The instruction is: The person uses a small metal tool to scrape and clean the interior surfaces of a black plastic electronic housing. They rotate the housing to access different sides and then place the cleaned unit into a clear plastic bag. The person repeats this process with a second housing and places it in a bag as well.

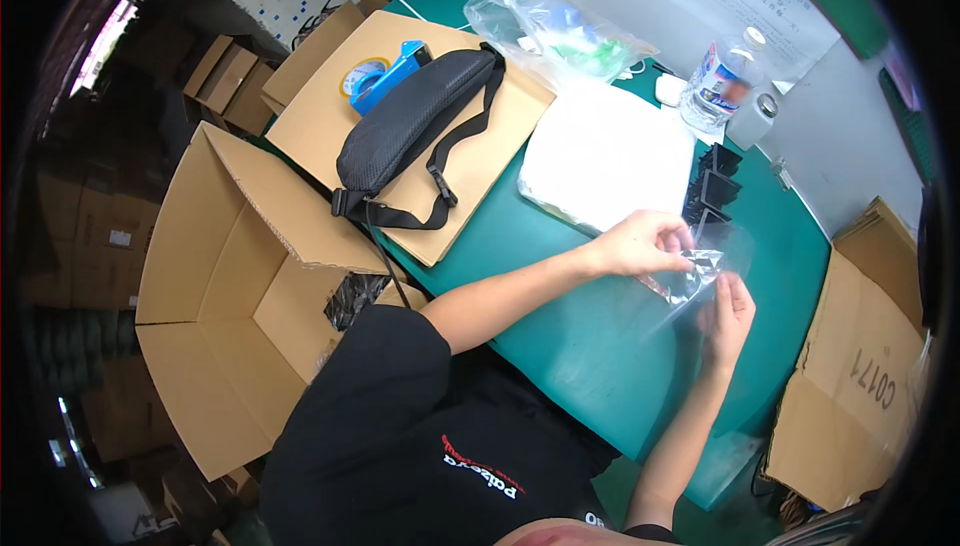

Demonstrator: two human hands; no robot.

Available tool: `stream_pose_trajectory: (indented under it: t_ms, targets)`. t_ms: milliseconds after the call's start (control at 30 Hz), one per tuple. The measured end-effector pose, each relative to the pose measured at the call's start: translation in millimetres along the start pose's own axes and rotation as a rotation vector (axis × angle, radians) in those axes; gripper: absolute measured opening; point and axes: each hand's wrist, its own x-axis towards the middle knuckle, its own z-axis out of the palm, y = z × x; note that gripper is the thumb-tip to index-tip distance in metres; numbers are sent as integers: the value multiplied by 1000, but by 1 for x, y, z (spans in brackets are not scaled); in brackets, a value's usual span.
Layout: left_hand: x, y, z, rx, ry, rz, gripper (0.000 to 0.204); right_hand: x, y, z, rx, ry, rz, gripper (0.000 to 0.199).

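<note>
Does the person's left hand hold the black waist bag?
No, the left hand holds clear plastic, while the black waist bag lies on brown cardboard.

Glossy, crinkled clear plastic film catches the light right of center, over a smooth green tabletop with a soft sheen. Matt brown cardboard forms the open box at left; toward upper left, a rough-textured black cloth pouch neighbors a shiny blue plastic tape dispenser.

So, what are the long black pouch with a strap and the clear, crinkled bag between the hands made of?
Long black pouch: probably matte synthetic fabric, judging by its fine textured surface. Clear, crinkled bag: likely thin, glossy plastic film, given its sharp highlights.
</note>
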Motion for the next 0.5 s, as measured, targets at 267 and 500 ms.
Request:
stream_pose_trajectory:
  t_ms: [267, 500]
  targets:
    - [1, 12, 3, -342, 133, -24, 19, 8, -3, -28, 179, 40, 5, 31]
    - [0, 6, 3, -384, 163, -37, 14, 4, -3, -11, -409, 410, -158, 16]
